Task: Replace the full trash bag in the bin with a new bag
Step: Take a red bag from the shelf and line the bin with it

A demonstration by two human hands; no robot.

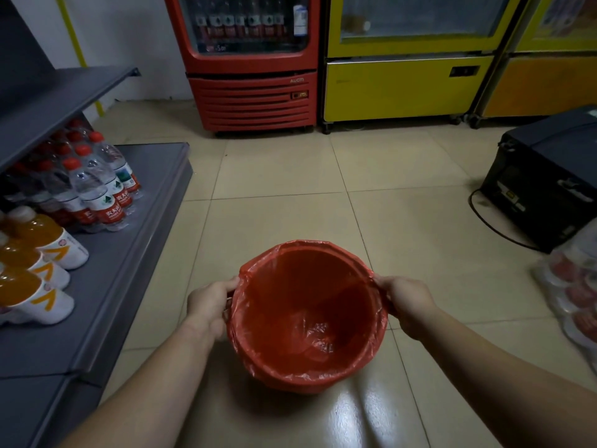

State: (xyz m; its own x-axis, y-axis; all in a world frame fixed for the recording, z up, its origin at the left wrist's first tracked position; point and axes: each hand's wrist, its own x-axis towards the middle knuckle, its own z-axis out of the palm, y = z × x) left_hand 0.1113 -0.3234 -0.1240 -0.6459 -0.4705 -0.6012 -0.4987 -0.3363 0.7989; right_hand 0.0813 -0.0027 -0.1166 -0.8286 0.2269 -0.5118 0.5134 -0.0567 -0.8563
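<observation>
A round red bin [300, 381] stands on the tiled floor in front of me. A thin red trash bag [310, 305] lines it, its edge folded over the rim all the way around. The inside of the bag holds nothing visible. My left hand [210, 302] grips the bag's edge at the left side of the rim. My right hand [408, 300] pinches the bag's edge at the right side of the rim.
A grey shelf [139, 240] on the left carries water bottles [97, 182] and orange drink bottles [35, 263]. A red fridge [252, 63] and yellow fridges [407, 66] stand at the back. A black box [546, 179] and wrapped packs [575, 286] lie at the right.
</observation>
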